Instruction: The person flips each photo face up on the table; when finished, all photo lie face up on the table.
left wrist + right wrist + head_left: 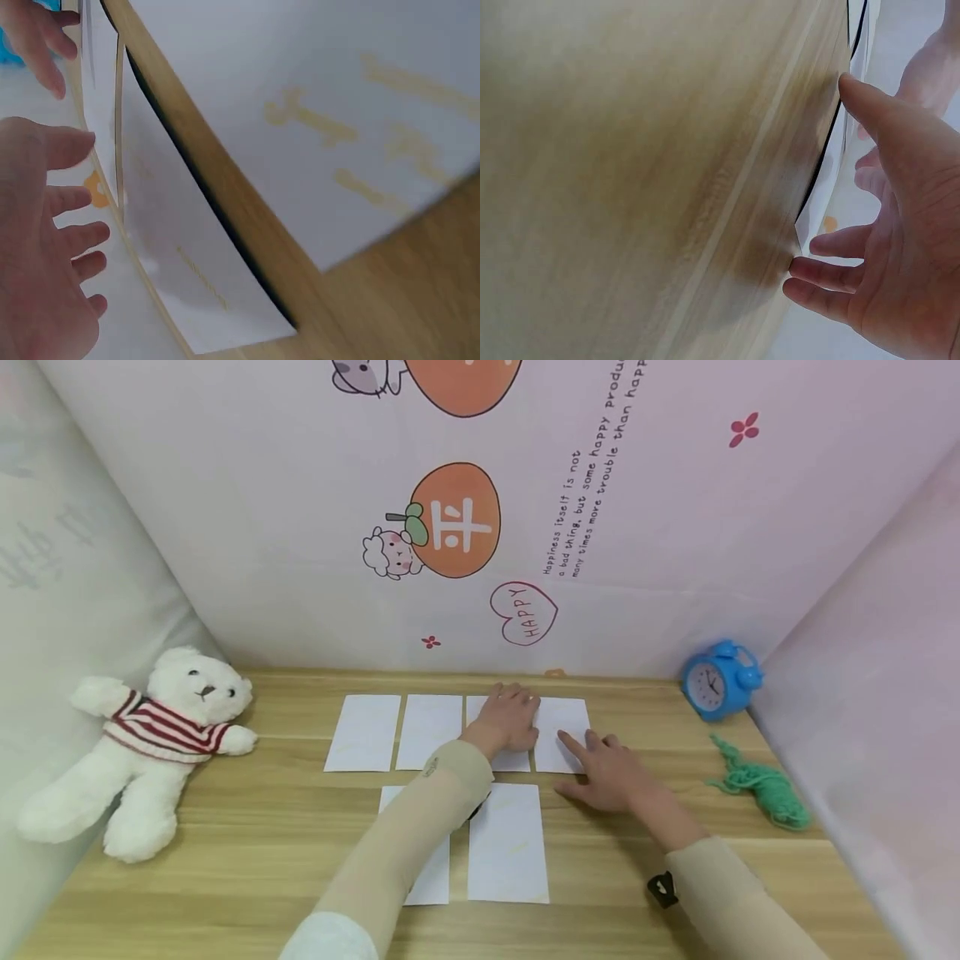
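White paper cards lie flat in two rows on the wooden table. My left hand is spread over the third card of the far row, its fingers reaching the left edge of the rightmost card. On that rightmost card rests the index finger of my right hand, whose thumb lies near the card's lower corner. Neither hand grips anything. In the left wrist view, loosely bent fingers of my left hand show beside a card. My right hand has extended fingers at a card's edge in the right wrist view.
Two more far-row cards lie to the left. In the near row, one card shows faint yellow marks; another is partly under my left sleeve. A white teddy bear leans at left. A blue alarm clock and green yarn are at right.
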Demonstrator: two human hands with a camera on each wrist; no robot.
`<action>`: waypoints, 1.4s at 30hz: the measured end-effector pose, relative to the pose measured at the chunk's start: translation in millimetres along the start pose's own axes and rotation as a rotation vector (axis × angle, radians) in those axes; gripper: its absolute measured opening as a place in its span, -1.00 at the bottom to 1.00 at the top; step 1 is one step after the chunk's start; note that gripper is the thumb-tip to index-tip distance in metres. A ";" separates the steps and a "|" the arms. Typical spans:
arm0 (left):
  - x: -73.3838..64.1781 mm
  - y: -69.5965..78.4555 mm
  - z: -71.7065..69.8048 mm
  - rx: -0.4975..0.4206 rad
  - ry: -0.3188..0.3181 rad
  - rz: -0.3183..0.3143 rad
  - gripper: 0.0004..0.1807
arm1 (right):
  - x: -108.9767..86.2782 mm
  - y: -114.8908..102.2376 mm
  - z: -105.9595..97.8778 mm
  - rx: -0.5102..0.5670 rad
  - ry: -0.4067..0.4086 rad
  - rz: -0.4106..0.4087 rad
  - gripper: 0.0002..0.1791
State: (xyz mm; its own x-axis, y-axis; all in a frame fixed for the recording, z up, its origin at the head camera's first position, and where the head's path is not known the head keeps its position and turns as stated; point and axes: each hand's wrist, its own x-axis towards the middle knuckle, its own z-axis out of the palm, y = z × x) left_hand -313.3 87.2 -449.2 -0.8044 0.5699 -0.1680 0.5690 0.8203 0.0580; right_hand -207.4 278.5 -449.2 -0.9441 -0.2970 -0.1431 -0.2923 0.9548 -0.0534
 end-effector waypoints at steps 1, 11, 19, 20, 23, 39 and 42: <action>1.9 0.6 -1.1 -0.008 -0.003 -0.008 -0.34 | 0.5 0.5 -0.1 -0.006 0.004 0.002 -0.08; 11.7 3.4 -15.5 -0.092 -0.042 -0.034 -0.39 | -0.8 4.9 -1.9 -0.047 0.037 -0.009 -0.28; 28.8 0.4 -8.1 -0.147 -0.067 -0.057 -0.27 | -0.4 3.9 -0.4 -0.070 0.034 -0.016 -0.36; 30.2 0.2 -7.3 -0.149 -0.064 -0.062 -0.25 | 0.2 3.6 0.3 -0.072 0.036 -0.016 -0.37; 32.1 0.3 -6.8 -0.170 -0.061 -0.076 -0.23 | 1.9 2.7 2.3 -0.076 0.033 -0.022 -0.40; 49.2 9.0 -7.2 -0.180 -0.110 -0.111 -0.51 | 4.9 1.1 4.1 -0.090 0.056 -0.018 -0.52; 53.5 8.1 -5.1 -0.185 -0.124 -0.122 -0.54 | 5.6 -0.2 4.8 -0.089 0.070 -0.021 -0.53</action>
State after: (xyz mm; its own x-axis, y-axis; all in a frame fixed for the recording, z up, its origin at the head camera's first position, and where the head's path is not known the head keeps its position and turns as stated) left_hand -352.6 124.6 -452.7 -0.8316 0.4655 -0.3031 0.4192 0.8839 0.2074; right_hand -211.9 276.6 -454.7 -0.9451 -0.3185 -0.0735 -0.3215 0.9464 0.0325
